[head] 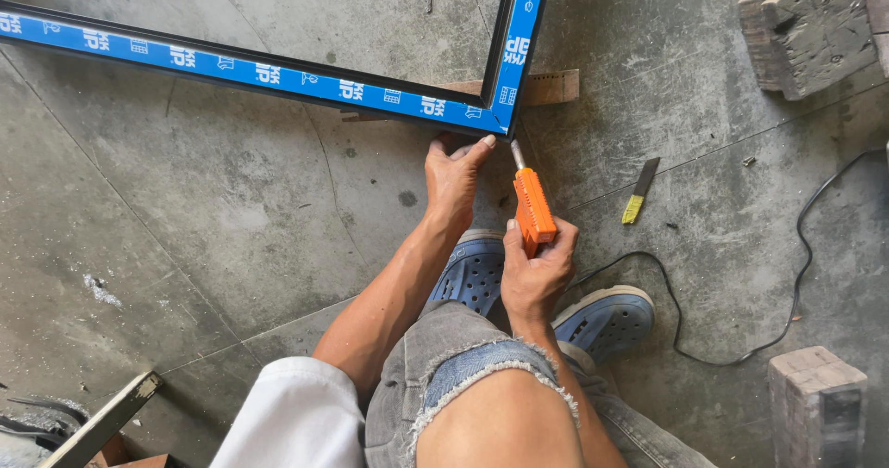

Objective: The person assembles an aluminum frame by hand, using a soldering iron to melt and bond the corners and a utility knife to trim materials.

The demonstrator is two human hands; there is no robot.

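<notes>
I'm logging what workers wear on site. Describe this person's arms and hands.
Both forearms are bare, with no gloves, rings or watch visible on the left hand or the right hand. A white short sleeve covers the left upper arm. The right upper arm is hidden behind the knee.

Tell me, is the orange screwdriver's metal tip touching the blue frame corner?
Touching: the head view shows the orange screwdriver in the right hand, its metal tip meeting the blue frame at the corner, no gap.

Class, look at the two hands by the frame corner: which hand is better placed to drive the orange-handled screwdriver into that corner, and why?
The right hand. Its grip is already closed around the orange-handled screwdriver, whose tip points at the blue-taped frame corner. The left hand rests against the frame beside the corner, seemingly steadying it.
</notes>
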